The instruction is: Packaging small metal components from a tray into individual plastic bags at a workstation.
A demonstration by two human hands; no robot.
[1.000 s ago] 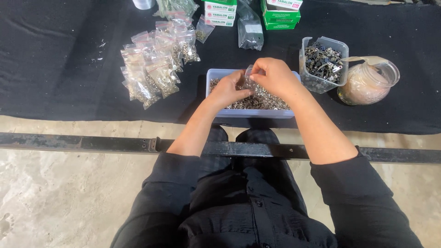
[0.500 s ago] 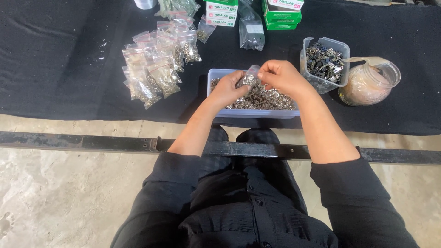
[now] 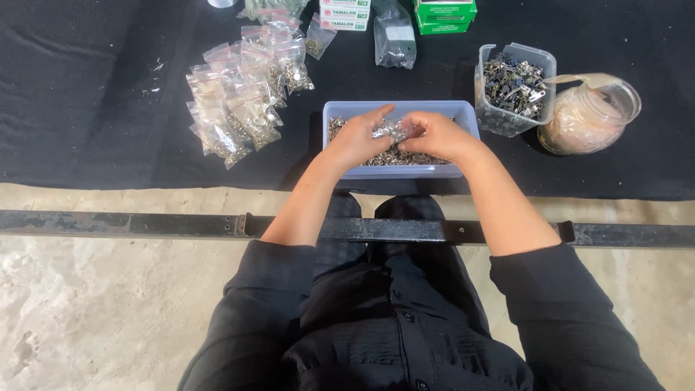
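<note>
**Inspector:** Surroundings first. What lies about the work, and does anything stand in the way?

**Assistant:** A black cloth covers the table. Left of the work lies a heap of small clear zip bags with red strips, filled with metal pieces. Right of it stands a clear square plastic tub of dark metal parts, touching a round clear jar with pale contents. At the far edge are green cardboard boxes, white-and-green boxes and a larger clear bag. A dark metal bar crosses below the table edge. Nothing blocks the hands.

**Inspector:** Counts?

**Assistant:** One tray, one tub, one jar. The heap holds more than a dozen bags; overlaps prevent an exact figure.

**Inspector:** The item in hand?

**Assistant:** A small clear plastic bag of silvery metal bits, crumpled and glinting. It is held over the pale blue rectangular plastic tray, which is filled with small silver metal fasteners, possibly snaps.

**Inspector:** Hand condition?

**Assistant:** The left hand pinches the bag's left end between thumb and fingers. The right hand grips the other end, fingers curled over it.
</note>
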